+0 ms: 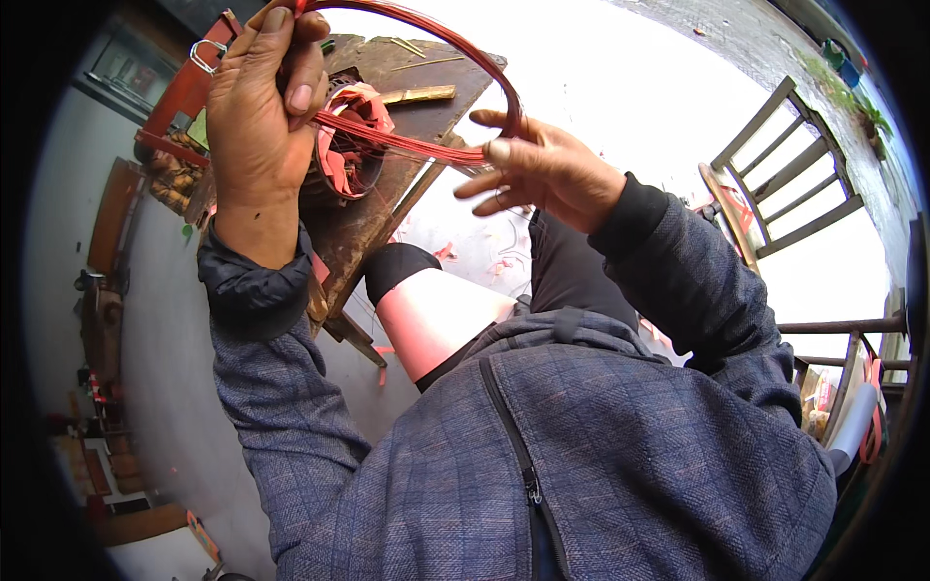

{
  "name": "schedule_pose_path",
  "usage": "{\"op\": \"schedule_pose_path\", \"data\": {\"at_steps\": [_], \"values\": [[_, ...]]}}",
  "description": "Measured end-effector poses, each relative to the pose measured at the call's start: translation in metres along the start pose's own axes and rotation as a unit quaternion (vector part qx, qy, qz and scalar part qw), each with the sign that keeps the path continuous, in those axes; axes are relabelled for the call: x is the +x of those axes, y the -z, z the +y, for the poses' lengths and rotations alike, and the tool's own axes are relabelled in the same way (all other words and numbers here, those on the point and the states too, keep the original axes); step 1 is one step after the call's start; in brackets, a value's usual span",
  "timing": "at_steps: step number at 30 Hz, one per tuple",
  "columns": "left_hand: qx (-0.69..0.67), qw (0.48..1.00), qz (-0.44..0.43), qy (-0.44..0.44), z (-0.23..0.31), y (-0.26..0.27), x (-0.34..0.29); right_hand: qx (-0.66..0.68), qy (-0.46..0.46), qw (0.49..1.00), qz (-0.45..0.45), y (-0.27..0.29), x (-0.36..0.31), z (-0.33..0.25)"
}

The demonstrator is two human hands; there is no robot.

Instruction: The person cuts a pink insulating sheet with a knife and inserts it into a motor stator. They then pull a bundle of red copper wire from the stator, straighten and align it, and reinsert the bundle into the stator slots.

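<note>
My left hand [260,116] is closed on one side of a coil of thin red wire [407,145], held up above a worn workbench. The loop stretches across to my right hand [552,167]. There the wire bundle runs between thumb and forefinger in a loose hold, with the other fingers spread apart. A round dark motor housing [360,182], lined with pinkish-red sheets and loose wires, sits on the bench just below the coil. The top of the coil is cut off by the upper edge of the view.
The brown bench [387,208] carries a wooden strip [417,95] and thin sticks. A red metal frame [184,97] stands at its far left. A wooden chair [790,174] is at the right, near a metal rail [843,326]. Red scraps [446,252] lie on the floor.
</note>
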State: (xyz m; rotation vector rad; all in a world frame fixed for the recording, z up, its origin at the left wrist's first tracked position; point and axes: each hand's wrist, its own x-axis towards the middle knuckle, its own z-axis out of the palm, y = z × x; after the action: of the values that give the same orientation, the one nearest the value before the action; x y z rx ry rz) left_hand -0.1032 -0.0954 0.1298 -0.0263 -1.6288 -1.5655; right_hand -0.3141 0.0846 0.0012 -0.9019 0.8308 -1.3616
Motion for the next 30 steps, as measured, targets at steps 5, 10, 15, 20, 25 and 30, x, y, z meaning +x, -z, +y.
{"op": "schedule_pose_path", "data": {"at_steps": [5, 10, 15, 20, 25, 30], "values": [[0.03, 0.999, 0.028, 0.007, 0.015, 0.009, -0.006, -0.048, -0.084, 0.995, -0.01, 0.012, -0.016, 0.0], [0.077, 0.996, 0.049, 0.012, 0.026, 0.031, -0.022, -0.182, 0.042, 0.982, 0.028, 0.07, -0.03, -0.026], [0.058, 0.994, 0.089, 0.005, 0.031, 0.042, -0.029, -0.397, 0.07, 0.91, 0.099, 0.126, -0.042, -0.038], [0.075, 0.995, 0.068, 0.012, 0.023, 0.033, -0.032, -0.338, 0.04, 0.935, 0.101, 0.15, -0.057, -0.036], [0.116, 0.991, 0.064, 0.018, 0.023, 0.025, -0.035, -0.403, 0.06, 0.907, 0.104, 0.174, -0.075, -0.047], [0.11, 0.99, 0.088, 0.012, 0.024, 0.017, -0.039, -0.363, 0.028, 0.923, 0.122, 0.193, -0.09, -0.05]]}}
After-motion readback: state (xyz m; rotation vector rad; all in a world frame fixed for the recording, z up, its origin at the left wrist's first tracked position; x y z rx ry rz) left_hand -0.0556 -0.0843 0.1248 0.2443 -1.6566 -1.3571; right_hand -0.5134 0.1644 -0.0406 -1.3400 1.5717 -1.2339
